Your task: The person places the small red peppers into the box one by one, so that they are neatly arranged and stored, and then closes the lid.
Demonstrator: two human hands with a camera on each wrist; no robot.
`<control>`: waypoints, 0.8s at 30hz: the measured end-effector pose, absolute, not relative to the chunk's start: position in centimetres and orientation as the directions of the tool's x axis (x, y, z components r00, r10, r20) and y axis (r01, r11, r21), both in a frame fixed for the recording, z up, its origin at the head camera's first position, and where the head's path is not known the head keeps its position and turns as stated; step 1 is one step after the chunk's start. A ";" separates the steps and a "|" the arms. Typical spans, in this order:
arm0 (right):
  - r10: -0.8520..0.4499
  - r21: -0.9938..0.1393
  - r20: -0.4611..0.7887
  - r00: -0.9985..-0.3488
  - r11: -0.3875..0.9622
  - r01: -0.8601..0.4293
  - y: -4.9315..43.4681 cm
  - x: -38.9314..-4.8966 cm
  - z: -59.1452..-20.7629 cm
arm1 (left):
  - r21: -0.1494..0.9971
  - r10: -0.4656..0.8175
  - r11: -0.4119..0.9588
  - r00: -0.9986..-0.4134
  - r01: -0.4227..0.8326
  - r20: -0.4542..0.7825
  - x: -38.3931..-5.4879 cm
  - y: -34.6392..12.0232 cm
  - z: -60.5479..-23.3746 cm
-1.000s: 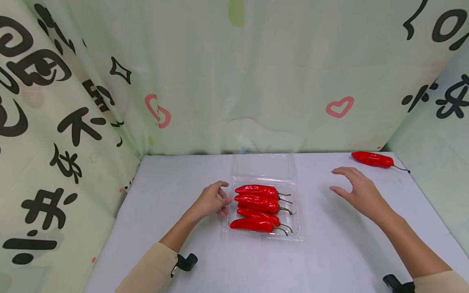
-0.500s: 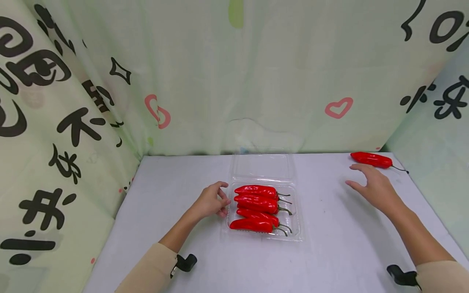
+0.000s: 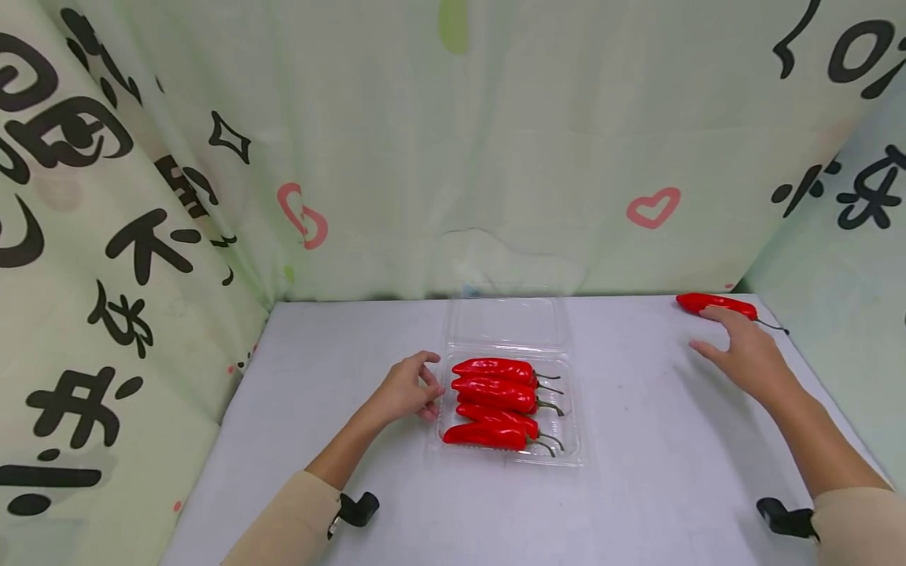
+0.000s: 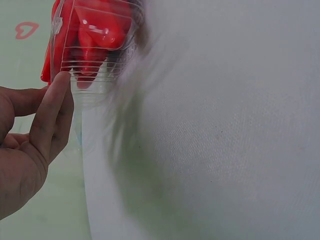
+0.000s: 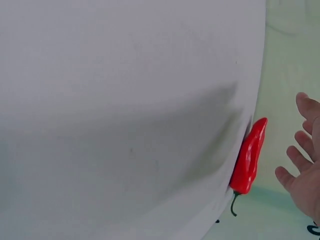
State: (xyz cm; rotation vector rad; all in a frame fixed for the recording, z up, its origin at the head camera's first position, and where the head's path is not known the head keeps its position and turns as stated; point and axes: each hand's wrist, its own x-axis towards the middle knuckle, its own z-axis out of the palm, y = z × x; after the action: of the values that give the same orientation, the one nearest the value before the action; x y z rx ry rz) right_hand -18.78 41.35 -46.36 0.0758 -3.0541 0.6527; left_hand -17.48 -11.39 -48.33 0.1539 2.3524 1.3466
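Reach step, likely: right hand point(image 3: 752, 355) spread, empty, by lone pepper point(image 5: 248, 160) right of clear box point(image 3: 573, 420); next needs a pinch. Left hand point(image 3: 410, 387) relaxed, at box's left edge.

Box point(image 3: 575, 409) – clr plast., peppers point(image 3: 495, 395) – v. glossy

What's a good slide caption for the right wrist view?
The right hand hovers near a lone red pepper lying at the edge of a white table.
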 end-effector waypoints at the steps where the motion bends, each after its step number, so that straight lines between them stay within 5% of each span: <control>1: -0.042 -0.409 0.020 -0.999 0.911 -0.046 41.6 -18.9 -46.2 | 0.845 0.299 0.524 -0.904 -0.112 -0.305 -17.5 -11.4 -48.3; 24: 0.048 -0.406 -0.102 -0.994 0.910 0.086 45.2 -22.1 -45.3 | 0.861 0.323 0.501 -0.905 -0.085 -0.277 -17.5 -11.6 -48.4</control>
State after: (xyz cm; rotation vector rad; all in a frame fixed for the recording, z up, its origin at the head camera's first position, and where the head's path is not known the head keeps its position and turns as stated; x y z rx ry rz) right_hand -22.13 45.22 -45.33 -0.1106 -3.1573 0.6779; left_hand -17.46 -11.61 -48.35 0.1969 2.3446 1.3775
